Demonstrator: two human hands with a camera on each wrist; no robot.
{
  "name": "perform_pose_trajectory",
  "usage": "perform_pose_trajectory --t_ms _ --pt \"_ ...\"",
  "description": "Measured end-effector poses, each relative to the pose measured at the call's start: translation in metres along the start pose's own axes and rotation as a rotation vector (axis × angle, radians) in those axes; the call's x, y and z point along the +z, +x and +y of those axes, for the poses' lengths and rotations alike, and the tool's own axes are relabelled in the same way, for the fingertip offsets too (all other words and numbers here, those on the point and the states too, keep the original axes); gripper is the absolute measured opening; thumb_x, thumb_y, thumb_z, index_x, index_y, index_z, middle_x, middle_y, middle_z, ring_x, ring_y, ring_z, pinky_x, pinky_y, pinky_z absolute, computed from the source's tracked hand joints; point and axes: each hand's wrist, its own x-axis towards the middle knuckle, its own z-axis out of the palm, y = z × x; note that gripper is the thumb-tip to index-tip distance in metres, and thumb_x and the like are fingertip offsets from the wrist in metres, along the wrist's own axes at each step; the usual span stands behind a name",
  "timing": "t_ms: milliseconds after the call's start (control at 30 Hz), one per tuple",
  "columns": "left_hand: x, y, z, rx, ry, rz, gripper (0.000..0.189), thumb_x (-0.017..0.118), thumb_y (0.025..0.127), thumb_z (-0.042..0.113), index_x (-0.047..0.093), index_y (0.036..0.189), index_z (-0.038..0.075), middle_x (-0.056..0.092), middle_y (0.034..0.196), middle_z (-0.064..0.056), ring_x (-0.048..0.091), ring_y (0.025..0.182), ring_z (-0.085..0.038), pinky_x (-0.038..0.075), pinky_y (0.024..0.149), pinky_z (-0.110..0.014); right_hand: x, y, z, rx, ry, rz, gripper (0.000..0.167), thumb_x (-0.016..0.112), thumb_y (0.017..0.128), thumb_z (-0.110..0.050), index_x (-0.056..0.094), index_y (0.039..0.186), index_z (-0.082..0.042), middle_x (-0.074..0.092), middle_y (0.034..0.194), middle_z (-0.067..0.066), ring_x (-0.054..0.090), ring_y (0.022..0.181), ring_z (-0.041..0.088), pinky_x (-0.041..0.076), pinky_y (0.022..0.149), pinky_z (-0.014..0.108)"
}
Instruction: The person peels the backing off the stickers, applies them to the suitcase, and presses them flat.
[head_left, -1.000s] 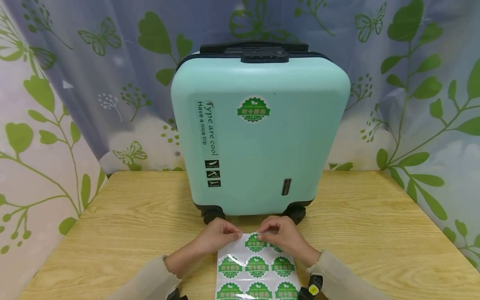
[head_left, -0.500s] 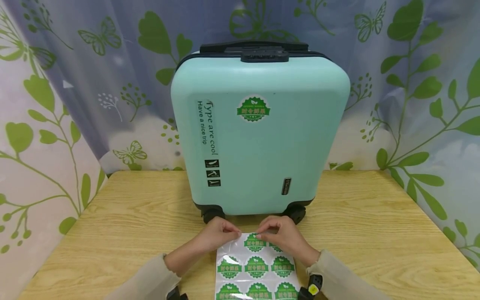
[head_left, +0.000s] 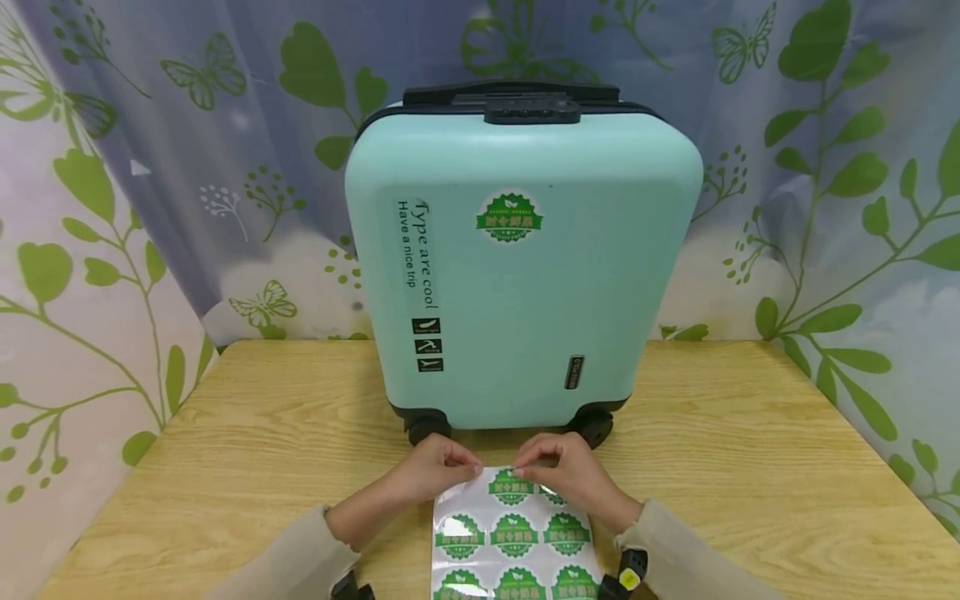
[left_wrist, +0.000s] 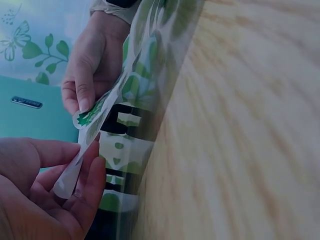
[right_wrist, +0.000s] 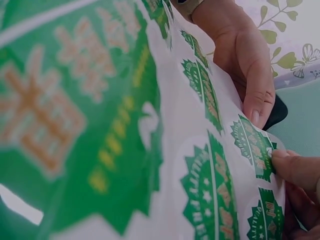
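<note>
A white sheet of round green stickers (head_left: 472,502) lies before me, its far edge raised between both hands. With thumb and fingers my left hand (head_left: 427,473) pinches the far left corner, beside a blank spot in the top row. My right hand (head_left: 576,477) pinches the top edge at the middle sticker (head_left: 510,490), covering part of the sticker to its right. In the left wrist view that sticker's edge (left_wrist: 85,119) shows under the right thumb. The right wrist view has the right thumb (right_wrist: 295,167) pressed on the sticker's rim.
Behind the hands a mint-green suitcase (head_left: 495,317) stands upright on the wooden table (head_left: 247,433). A matching green sticker (head_left: 508,218) is on its upper front, right of printed black lettering (head_left: 417,254). A leaf-patterned curtain (head_left: 825,167) hangs behind and at the sides.
Both hands keep their pinch on the sheet's far edge almost unmoved. The sheet shifts only slightly, and the head view moves a little.
</note>
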Motion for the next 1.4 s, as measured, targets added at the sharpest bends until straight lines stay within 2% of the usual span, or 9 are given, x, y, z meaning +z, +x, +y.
perform_pose_trajectory --t_ms 233,467,733,1200,1400 --pt "-0.0005 0.0011 -0.0015 -0.003 -0.001 -0.017 0.016 0.063 0.088 0.006 0.070 0.095 -0.007 0.071 0.085 -0.013 0.059 0.065 -0.007 0.049 0.061 -0.022 -0.0001 0.0005 0.0049 0.001 -0.012 0.002 0.013 0.073 0.082 -0.015 0.074 0.089 -0.004 0.068 0.097 0.011 0.064 0.084 0.014 0.054 0.071 0.025" --pt "-0.0018 0.0020 -0.0017 0.012 0.013 -0.028 0.017 0.063 0.088 0.006 0.070 0.095 -0.008 0.071 0.085 -0.014 0.058 0.066 -0.006 0.049 0.061 -0.020 -0.0011 -0.0002 0.0065 -0.002 -0.017 0.027 0.013 0.072 0.083 -0.016 0.075 0.089 -0.005 0.068 0.098 0.012 0.064 0.086 0.013 0.053 0.071 0.024" --pt "-0.0026 0.0042 -0.0047 0.009 0.014 -0.012 0.017 0.064 0.087 0.006 0.070 0.094 -0.007 0.071 0.086 -0.013 0.058 0.068 -0.006 0.048 0.061 -0.020 -0.0016 -0.0020 0.0054 0.011 -0.024 0.047 0.012 0.072 0.083 -0.016 0.076 0.089 -0.007 0.068 0.100 0.010 0.063 0.089 0.014 0.053 0.070 0.024" --pt "-0.0044 0.0050 -0.0093 -0.006 -0.029 -0.020 0.017 0.064 0.088 0.007 0.070 0.096 -0.006 0.071 0.087 -0.013 0.060 0.069 -0.007 0.049 0.063 -0.023 -0.0032 -0.0032 0.0060 0.058 -0.038 0.040 0.013 0.073 0.083 -0.018 0.074 0.089 -0.007 0.069 0.093 0.007 0.062 0.080 0.014 0.050 0.065 0.024" --pt "-0.0053 0.0048 -0.0089 -0.017 -0.035 -0.024 0.018 0.064 0.088 0.007 0.070 0.096 -0.007 0.071 0.085 -0.013 0.059 0.065 -0.007 0.048 0.059 -0.022 -0.0043 -0.0053 0.0044 0.031 -0.031 0.043 0.014 0.073 0.083 -0.017 0.074 0.089 -0.004 0.067 0.097 0.007 0.060 0.088 0.013 0.051 0.068 0.024"
